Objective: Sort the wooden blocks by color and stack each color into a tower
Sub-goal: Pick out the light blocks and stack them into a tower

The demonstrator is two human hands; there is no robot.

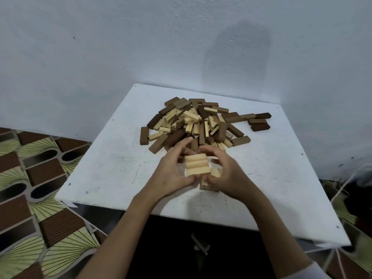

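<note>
A small tower of light wooden blocks (197, 165) stands on the white table (112, 170) in front of me; its top layer is three pale blocks side by side. My left hand (173, 174) cups the tower's left side, fingers curled around it. From the right, my right hand (225, 174) holds the tower the same way, thumb near its lower front. Behind the tower lies a mixed heap of light and dark blocks (193, 123).
A few dark blocks (259, 121) lie apart at the heap's right end, one dark block (144, 135) at its left. The table stands against a pale wall. A patterned floor (36, 178) shows on the left.
</note>
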